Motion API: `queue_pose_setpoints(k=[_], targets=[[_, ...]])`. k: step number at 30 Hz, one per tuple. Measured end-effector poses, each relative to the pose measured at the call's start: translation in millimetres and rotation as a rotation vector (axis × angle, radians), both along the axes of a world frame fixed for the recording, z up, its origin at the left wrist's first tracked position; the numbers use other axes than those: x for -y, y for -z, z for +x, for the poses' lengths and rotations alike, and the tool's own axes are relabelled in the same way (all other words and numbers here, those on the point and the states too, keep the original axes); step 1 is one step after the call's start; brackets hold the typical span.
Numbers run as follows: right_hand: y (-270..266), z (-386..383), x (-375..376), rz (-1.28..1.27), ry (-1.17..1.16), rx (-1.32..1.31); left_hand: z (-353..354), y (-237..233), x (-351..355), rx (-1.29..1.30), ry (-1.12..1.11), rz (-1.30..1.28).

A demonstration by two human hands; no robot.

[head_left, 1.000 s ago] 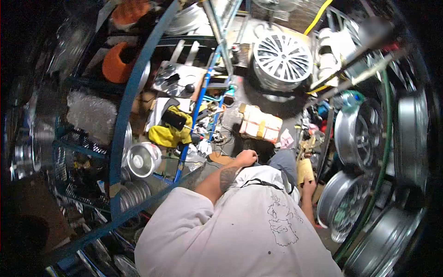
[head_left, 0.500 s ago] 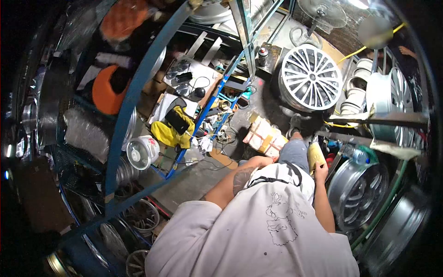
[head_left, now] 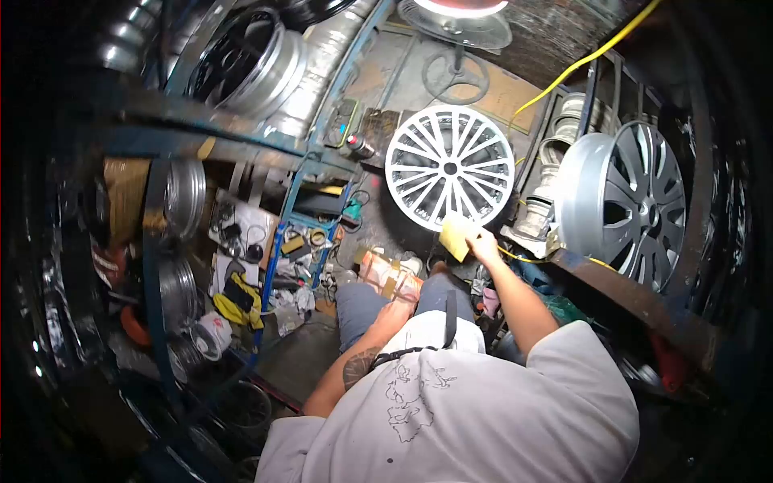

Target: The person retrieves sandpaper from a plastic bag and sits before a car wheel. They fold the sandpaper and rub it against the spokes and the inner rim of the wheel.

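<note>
My right hand [head_left: 483,245] is closed on a yellow sheet [head_left: 457,236], its fingers gripping the right edge. The sheet overlaps the lower rim of a silver multi-spoke wheel rim [head_left: 451,168], which lies face up ahead of me. My left hand [head_left: 393,312] is low between my thighs, next to a pinkish taped package [head_left: 390,275]; its fingers are mostly hidden.
A blue metal rack [head_left: 278,241] with cluttered tools and a yellow-black cloth [head_left: 240,296] stands to the left. Another wheel rim [head_left: 648,205] stands upright at right, near a rusty beam [head_left: 628,302]. A fan [head_left: 459,30] and yellow cable [head_left: 592,60] are at the back.
My right hand has carried the yellow sheet forward from beside my thigh to the wheel's near edge. The view has turned right; my left hand stays low by the package.
</note>
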State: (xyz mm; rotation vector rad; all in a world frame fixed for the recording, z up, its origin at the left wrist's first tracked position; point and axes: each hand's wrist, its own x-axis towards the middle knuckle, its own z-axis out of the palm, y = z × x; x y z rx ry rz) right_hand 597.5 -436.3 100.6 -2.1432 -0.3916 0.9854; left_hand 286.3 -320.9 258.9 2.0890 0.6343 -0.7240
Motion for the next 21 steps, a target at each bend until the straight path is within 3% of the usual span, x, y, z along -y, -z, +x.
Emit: queue_pose_setpoints(k=[3, 4, 6, 7, 11, 17, 19, 21], targets=[[3.4, -0.4, 15.8, 0.11, -0.006, 0.007, 41.8, -10.5, -7.0, -0.137, 0.06, -0.008], [-16.8, -0.4, 21.6, 0.008, -0.024, 0.015, 48.9, -3.7, -9.4, -0.121, 0.098, -0.023], [44.4, -10.4, 55.2, -0.095, -0.056, -0.015, 36.4, 39.2, -9.6, -0.129, 0.181, -0.05], [31.3, -10.7, 61.4, -0.22, -0.004, -0.07, 35.8, 54.1, -14.7, -0.186, 0.249, -0.099], [58.7, -19.0, 74.0, -0.442, 0.073, -0.228, 53.9, 46.7, -23.1, -0.232, 0.296, -0.101], [39.1, -14.1, 40.9, -0.304, 0.066, -0.287, 76.4, 48.7, -54.7, -0.303, 0.406, -0.056], [58.7, -16.5, 32.7, -0.274, -0.023, -0.245, 93.7, 36.6, -73.2, -0.265, 0.427, -0.105], [67.0, -22.5, 21.6, -0.332, -0.036, -0.221, 99.3, 53.9, -87.7, -0.23, 0.402, -0.132]])
